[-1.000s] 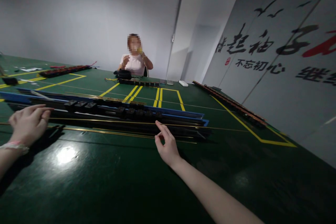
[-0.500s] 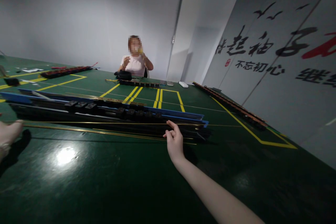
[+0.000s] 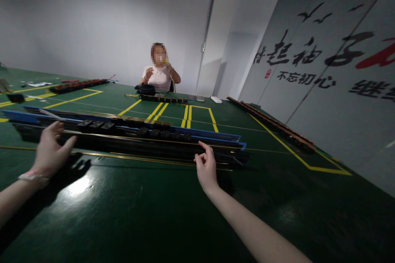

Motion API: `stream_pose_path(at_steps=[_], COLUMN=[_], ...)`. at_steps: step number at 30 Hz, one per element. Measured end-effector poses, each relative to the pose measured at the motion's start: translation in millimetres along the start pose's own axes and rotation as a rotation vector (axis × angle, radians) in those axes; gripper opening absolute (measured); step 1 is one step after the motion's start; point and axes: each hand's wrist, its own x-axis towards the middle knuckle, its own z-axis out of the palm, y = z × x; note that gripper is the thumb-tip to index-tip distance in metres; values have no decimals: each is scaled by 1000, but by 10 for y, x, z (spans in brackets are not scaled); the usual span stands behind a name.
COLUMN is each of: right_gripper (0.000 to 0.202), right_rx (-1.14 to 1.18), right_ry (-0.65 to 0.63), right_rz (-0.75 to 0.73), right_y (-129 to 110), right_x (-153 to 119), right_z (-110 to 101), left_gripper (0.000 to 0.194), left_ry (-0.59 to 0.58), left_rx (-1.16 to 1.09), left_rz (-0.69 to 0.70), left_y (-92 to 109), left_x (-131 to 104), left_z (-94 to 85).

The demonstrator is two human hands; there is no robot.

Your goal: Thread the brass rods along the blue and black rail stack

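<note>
A long black bar assembly with blue edges [image 3: 216, 135] lies across the table, with several black blocks [image 3: 155, 132] along it. A thin gold rod [image 3: 135, 136] runs along its near side. At the rod's left end is my left hand [image 3: 51, 150], open, thumb spread from the fingers, which reach over the bars; whether they touch the rod is unclear. My right hand [image 3: 207, 169] is at the rod farther right, index finger extended on it and the other fingers curled toward the thumb. More gold rods [image 3: 123, 156] lie on the table in front.
A person [image 3: 158, 76] sits across the green table [image 3: 138, 218]. A dark strip with blocks [image 3: 166, 99], phones [image 3: 200, 98] and a white box [image 3: 216, 100] lie before them. Other long strips lie at far left [image 3: 78, 86] and right [image 3: 271, 123]. Yellow tape marks the table.
My left hand has come in from the left edge to the bars. The gold rod's left part has shifted up and away, against the bars. My right hand has barely moved.
</note>
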Motion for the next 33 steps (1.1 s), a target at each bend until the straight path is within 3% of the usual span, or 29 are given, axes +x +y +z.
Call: stream_pose_path(at_steps=[4,7,8,12,15,18,20,23,26,33], right_gripper=[42,44,45,46,44,46,44,42,39,35], right_rx=[-49,-62,-68,-168,-328,-431,-481,-507,-522,-583], right_ry=[-8,-4,-7,33,171,299,406,464,460,488], right_rz=[-3,-31,-50,-136,-172,-116,-42,-9,-33,13], right_y=[-45,-62,-64,-28,69,217,317,420,447,450], right_x=[3,-1,-2,36,144,301,399,489,511,532], right_z=[-1,3,1,-65,-203,-381,-486,-587,-627,-665], left_gripper=[77,77,76,78,78,76,71,58,52,63], left_ry=[-79,-250,-256,-253,-226,-196,-186,-179,-160,-179], left_rx=[-181,-241,-257,-292,-272,-230,-184,-129,-103,-53], left_rz=[260,563,624,701,815,887,909,915,897,901], left_y=[800,1247,1376,1882,2257,2575,2725,2836,2838,2806], left_x=[-325,-585,-661,-881,-968,-1021,-1043,-1051,-1039,-1041], left_z=[285,441,480,655,866,1097,1217,1309,1325,1342])
